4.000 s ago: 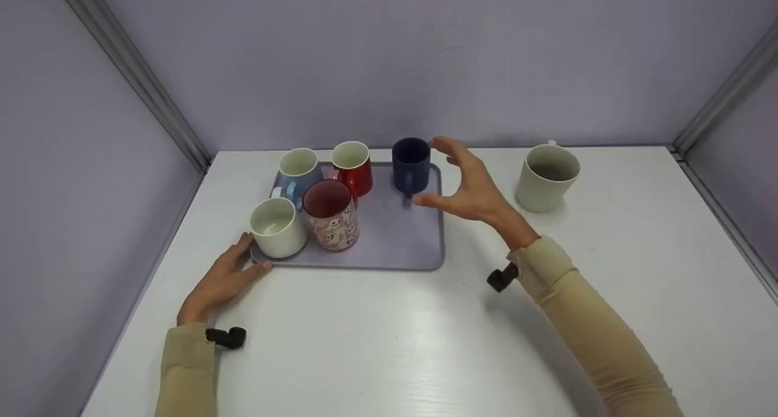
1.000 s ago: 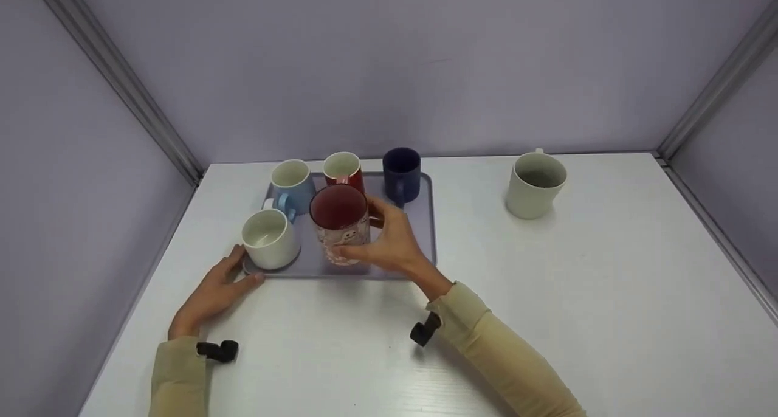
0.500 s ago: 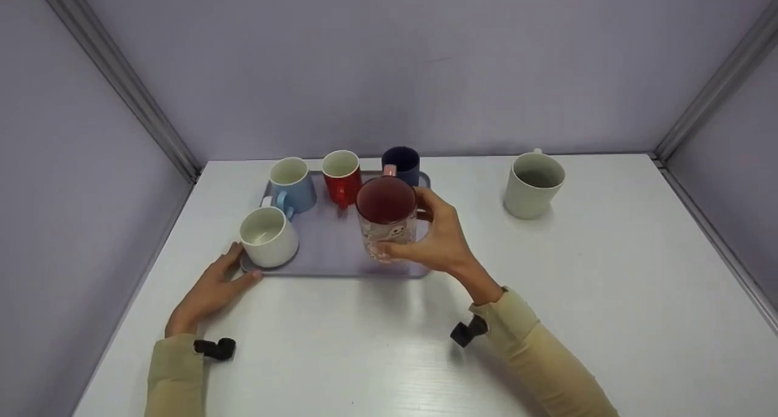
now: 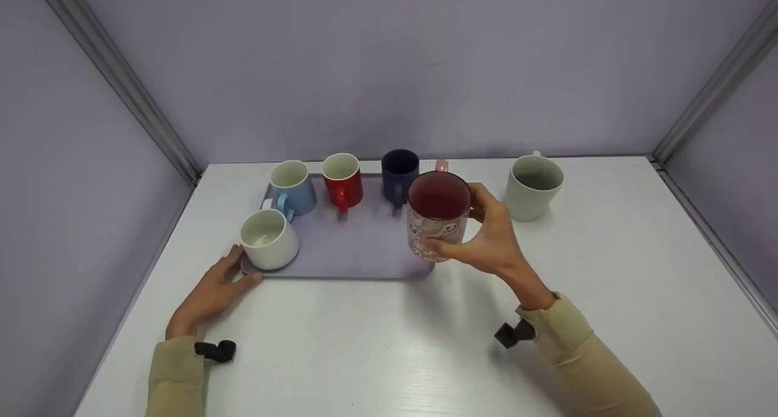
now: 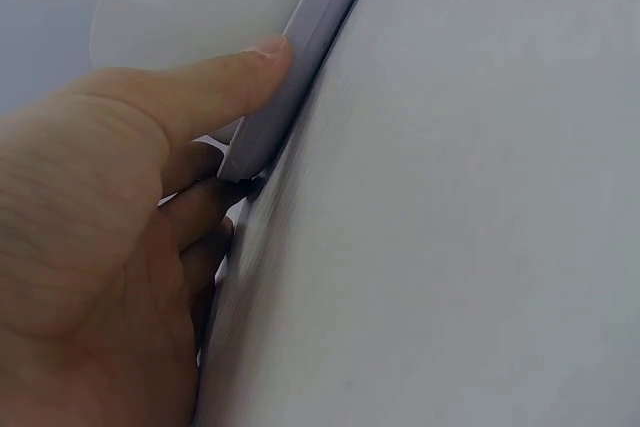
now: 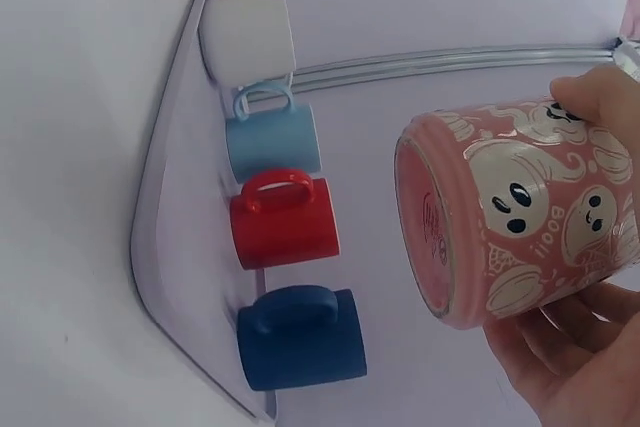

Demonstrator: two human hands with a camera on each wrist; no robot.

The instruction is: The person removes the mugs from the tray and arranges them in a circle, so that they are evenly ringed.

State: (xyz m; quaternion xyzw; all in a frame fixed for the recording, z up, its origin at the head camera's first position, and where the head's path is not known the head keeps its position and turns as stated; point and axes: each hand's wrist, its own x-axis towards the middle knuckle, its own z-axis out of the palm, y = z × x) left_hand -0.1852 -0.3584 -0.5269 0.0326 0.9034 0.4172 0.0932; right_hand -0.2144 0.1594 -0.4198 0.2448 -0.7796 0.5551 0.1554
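Observation:
My right hand (image 4: 492, 241) grips a pink ghost-patterned mug (image 6: 540, 212) with a dark red inside. It is held in the air over the right edge of the grey-purple tray (image 4: 346, 253), and its base shows in the right wrist view. My left hand (image 4: 213, 292) holds the tray's near left corner, thumb (image 5: 235, 82) on the rim and fingers round the corner. Beside that hand, a white mug (image 4: 270, 244) stands on the tray. Behind it on the tray are a light blue mug (image 4: 295, 189), a red mug (image 4: 343, 183) and a dark blue mug (image 4: 400, 177).
A larger pale grey-green mug (image 4: 532, 192) stands on the white table (image 4: 340, 344) to the right of the tray, behind my right hand. Pale walls (image 4: 364, 70) enclose the back and sides of the table.
My right hand first reached beside the dark blue mug with nothing held. It then took the pink mug and carried it rightward across the tray. My left hand stays at the corner.

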